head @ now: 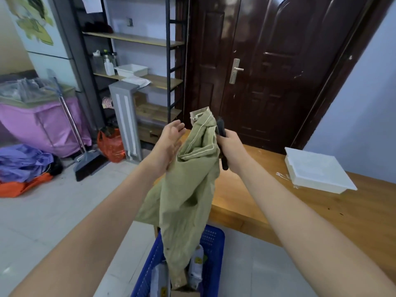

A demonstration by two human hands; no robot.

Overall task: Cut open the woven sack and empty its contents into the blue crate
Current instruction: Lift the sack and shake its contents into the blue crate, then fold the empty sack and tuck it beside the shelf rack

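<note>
Your left hand (171, 138) is open beside the limp woven sack (184, 189), your right hand (230, 146) grips sack and dark tool (221, 133); packets (196, 266) already lie in the blue crate (214, 264), so emptying looks nearly done.

No text, brand or number is showing clearly enough to read. The packets (196, 262) lying in the blue crate (214, 249) are carrying small yellow labels, but their print is coming out too blurred to make out.
</note>
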